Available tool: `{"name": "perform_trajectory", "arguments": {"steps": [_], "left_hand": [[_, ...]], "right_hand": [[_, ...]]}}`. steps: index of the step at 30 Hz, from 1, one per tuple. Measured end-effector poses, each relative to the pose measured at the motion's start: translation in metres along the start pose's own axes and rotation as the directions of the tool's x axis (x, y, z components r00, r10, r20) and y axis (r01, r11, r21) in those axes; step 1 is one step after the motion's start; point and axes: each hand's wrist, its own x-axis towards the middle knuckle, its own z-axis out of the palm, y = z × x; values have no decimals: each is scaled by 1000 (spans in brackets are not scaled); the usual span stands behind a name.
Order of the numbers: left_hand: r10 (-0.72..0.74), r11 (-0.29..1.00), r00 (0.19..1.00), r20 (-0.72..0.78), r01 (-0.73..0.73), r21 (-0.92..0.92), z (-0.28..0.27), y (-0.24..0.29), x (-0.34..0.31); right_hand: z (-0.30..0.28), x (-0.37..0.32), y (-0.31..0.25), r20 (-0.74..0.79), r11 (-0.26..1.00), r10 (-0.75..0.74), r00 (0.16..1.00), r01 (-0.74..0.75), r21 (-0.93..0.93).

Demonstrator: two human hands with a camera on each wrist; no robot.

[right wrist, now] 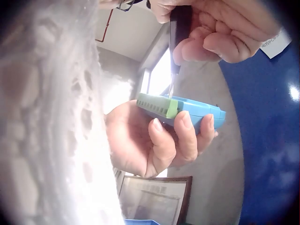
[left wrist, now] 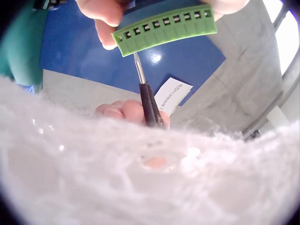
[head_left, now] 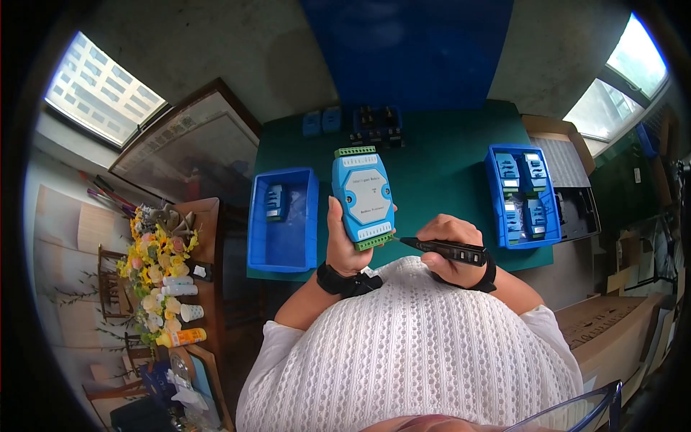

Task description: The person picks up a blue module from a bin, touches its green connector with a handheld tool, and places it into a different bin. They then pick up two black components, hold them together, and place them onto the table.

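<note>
My left hand (head_left: 345,248) grips a blue module (head_left: 365,194) with a grey label and a green terminal block at each end. In the right wrist view its fingers (right wrist: 186,123) curl round the module's side. My right hand (head_left: 455,245) holds a black electric screwdriver (head_left: 453,250), pointed left at the module's near end. The screwdriver's metal tip (left wrist: 138,65) meets one end of the near green terminal block (left wrist: 166,29), as the left wrist view shows. From the right wrist view, the shaft (right wrist: 172,86) stands upright over that block's corner.
On the green table (head_left: 439,158), a blue bin (head_left: 282,261) at left holds one module (head_left: 275,203). At right, another blue bin (head_left: 529,243) holds several modules. More blue modules (head_left: 322,122) and dark parts (head_left: 376,126) lie at the back. An open cardboard box (head_left: 568,133) stands beyond the right bin.
</note>
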Motion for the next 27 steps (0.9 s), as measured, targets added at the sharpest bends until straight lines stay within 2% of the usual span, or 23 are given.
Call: {"name": "perform_trajectory", "arguments": {"steps": [5,8,14,17,20,23,26,27], "left_hand": [[22,1000,999,-26,-22,-4,5,1,-4],[44,992,997,-59,-37,123,11,3,-7],[88,995,995,-50,-85,46,8,-2,-6],[119,990,992,-34,-117,75,7,-3,-5],[110,994,990,-84,-108,32,10,-2,-6],[109,991,992,-56,-104,80,8,-1,-6],[57,998,997,-57,-58,-18,6,-3,-4],[62,998,997,-55,-62,4,6,-3,-4]], "right_hand": [[1,0,-1,-22,1000,21,1000,-21,3],[1,0,-1,-16,999,35,999,-35,2],[-1,4,0,-19,998,-48,999,48,-35],[1,4,1,-48,998,-56,997,55,-24],[3,3,2,-115,994,-106,988,105,-18],[2,3,2,-89,993,-114,990,117,32],[3,4,1,-62,995,-93,994,95,18],[3,4,1,-53,996,-88,995,89,15]]}}
